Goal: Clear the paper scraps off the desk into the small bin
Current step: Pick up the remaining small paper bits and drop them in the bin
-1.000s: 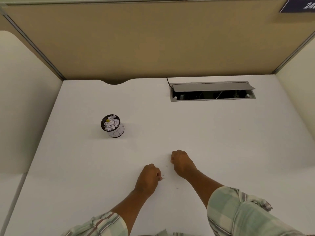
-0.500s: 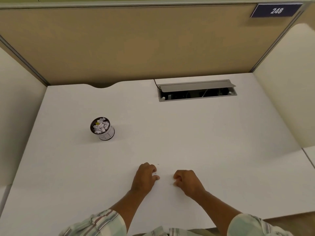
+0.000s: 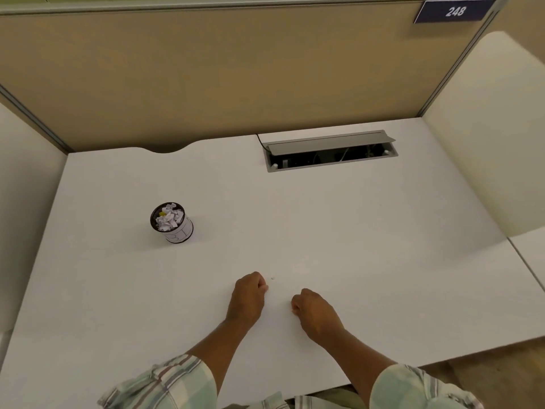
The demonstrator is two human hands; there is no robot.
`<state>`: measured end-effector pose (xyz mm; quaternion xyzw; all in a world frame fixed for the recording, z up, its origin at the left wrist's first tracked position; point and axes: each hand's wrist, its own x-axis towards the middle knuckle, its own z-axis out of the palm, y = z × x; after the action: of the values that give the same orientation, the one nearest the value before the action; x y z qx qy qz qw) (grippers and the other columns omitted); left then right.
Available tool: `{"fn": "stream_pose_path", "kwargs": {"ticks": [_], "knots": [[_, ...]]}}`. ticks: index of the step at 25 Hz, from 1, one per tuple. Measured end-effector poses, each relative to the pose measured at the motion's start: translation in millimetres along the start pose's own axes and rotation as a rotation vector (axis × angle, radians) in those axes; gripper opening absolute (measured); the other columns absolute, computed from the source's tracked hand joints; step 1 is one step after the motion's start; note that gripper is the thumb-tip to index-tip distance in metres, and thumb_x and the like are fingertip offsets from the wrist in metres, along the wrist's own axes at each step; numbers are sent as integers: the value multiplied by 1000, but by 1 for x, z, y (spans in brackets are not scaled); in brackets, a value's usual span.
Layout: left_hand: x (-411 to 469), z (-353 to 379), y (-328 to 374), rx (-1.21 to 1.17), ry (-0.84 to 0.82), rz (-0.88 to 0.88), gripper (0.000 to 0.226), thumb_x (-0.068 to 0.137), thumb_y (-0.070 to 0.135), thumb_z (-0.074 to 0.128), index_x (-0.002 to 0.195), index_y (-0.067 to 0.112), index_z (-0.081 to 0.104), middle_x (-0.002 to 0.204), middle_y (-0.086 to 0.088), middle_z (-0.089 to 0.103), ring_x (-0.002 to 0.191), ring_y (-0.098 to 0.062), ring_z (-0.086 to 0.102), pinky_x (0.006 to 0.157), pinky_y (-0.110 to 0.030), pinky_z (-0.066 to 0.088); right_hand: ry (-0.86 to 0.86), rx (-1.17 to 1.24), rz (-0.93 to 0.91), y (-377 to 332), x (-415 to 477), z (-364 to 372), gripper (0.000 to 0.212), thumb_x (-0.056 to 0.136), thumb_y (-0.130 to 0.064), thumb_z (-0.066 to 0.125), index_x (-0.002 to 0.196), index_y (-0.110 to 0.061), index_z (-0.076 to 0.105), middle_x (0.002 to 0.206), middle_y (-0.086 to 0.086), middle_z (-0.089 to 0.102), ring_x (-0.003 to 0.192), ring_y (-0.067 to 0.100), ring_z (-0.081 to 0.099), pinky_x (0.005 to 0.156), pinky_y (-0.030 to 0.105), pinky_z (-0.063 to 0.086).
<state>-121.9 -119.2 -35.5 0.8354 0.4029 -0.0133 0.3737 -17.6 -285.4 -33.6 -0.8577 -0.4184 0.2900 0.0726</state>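
Observation:
The small black mesh bin (image 3: 177, 231) with a white label stands on the white desk (image 3: 368, 246), left of centre, filled with crumpled paper scraps (image 3: 168, 219). My left hand (image 3: 247, 295) and my right hand (image 3: 314, 314) rest on the desk near its front edge, both curled into fists a short gap apart, well to the right of and nearer than the bin. A tiny white paper speck (image 3: 272, 278) lies just beyond my left hand. Whether either fist holds anything is hidden.
An open grey cable hatch (image 3: 330, 153) is set into the desk at the back right. Tan partition panels (image 3: 206, 78) close the back, cream side panels stand left and right. A number plate 248 (image 3: 455, 10) hangs top right.
My right hand has drawn back toward me and now sits beside my left; both stay curled. The camera view has shifted, so the bin appears further left.

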Motion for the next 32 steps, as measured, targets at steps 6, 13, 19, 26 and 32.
{"fn": "stream_pose_path", "kwargs": {"ticks": [6,13,19,26,32], "knots": [[19,-4,8,-53,-23,63,18,90,14,70,107,10,73,99,-1,73,92,-17,68,85,-25,53,40,83,73,-1,-6,0,14,95,-13,49,89,-17,61,96,0,58,82,18,56,67,25,43],[25,3,16,84,-37,127,17,93,18,64,81,7,70,83,-7,66,77,-17,57,66,-22,35,71,88,127,10,-8,-10,13,96,-18,54,88,-21,64,93,-3,59,83,16,58,70,26,47],[31,-1,24,89,-104,79,18,90,0,54,86,4,71,95,-8,68,85,-18,61,70,-22,45,89,106,156,-2,5,-20,17,95,-16,53,89,-24,66,95,-6,63,83,12,60,69,23,51],[40,-81,-15,-173,45,-5,21,86,-1,59,71,11,65,79,1,68,74,-12,60,63,-16,41,148,291,168,-52,53,-52,18,90,-19,53,82,-26,67,91,-10,68,84,9,63,69,27,54],[41,-157,-50,-229,339,-3,19,86,0,60,73,14,65,76,5,64,75,-5,57,67,-12,40,157,378,24,-148,115,-86,22,89,-19,55,73,-31,62,87,-14,69,81,4,64,60,20,44]]}}
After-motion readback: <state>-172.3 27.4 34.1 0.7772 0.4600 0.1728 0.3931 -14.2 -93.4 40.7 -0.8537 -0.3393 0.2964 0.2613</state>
